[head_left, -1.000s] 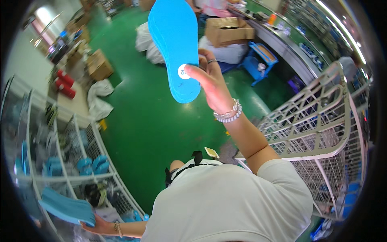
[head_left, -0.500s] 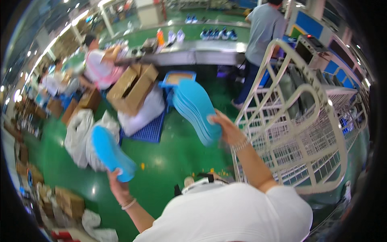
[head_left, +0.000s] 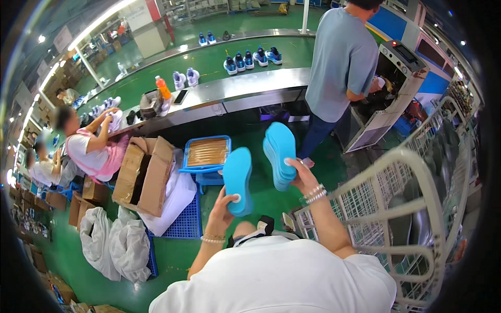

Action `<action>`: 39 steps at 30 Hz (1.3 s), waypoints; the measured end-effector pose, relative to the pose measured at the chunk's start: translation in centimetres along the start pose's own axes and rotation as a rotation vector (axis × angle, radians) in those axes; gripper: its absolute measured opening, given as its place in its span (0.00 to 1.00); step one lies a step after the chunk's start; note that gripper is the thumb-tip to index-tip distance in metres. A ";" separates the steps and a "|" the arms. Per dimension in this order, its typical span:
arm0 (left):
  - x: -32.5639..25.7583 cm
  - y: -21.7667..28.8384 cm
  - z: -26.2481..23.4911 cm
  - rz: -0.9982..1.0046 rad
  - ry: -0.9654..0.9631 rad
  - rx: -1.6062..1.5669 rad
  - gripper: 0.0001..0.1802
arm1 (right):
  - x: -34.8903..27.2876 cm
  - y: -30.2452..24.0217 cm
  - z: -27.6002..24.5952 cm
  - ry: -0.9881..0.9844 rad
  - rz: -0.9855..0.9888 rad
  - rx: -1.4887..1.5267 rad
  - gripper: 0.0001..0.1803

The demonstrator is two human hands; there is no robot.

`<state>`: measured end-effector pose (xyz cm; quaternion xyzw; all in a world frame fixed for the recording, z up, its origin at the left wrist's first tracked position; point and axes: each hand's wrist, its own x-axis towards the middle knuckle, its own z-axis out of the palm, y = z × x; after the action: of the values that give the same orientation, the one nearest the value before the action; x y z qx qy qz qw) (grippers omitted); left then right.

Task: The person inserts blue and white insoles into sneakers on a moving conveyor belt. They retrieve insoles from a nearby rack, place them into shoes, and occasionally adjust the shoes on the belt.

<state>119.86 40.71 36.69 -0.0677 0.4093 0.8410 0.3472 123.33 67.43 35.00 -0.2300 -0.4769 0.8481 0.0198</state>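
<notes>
A thin stack of blue shoe insoles is in my left hand, the thumb pressed on the top one near its lower end. My right hand grips a thicker stack of blue insoles, layered edges showing along its left side. Both stacks are held up side by side in front of me, with a small gap between them. Behind the left stack is a blue plastic stool with a brown slatted top.
White wire cart close on my right. Ahead, a metal-edged line carries several shoes. A co-worker stands at a machine; another sits left. Cardboard box, white sacks and blue pallet lie left.
My hands have come closer together; the left stack has moved right and up beside the right one. The right stack looks less fanned. My view has turned, shifting the surroundings.
</notes>
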 end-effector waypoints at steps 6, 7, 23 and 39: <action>11.7 5.3 -7.2 -0.027 0.268 0.028 0.26 | 14.6 -7.7 1.0 -0.003 -0.007 -0.042 0.27; 14.2 6.0 -7.9 0.011 0.303 0.042 0.26 | 16.5 -8.6 0.3 0.019 -0.043 -0.055 0.27; 59.3 19.7 -1.0 -0.004 -0.034 0.177 0.27 | 49.4 -9.6 -5.2 0.031 0.209 -0.061 0.34; 75.5 21.9 -6.4 -0.426 -0.097 0.464 0.48 | 69.1 -4.8 2.0 0.205 0.113 -0.217 0.28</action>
<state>48.20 66.64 16.49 -0.0304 0.5498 0.6357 0.5410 59.85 85.91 14.17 -0.3426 -0.5476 0.7634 -0.0046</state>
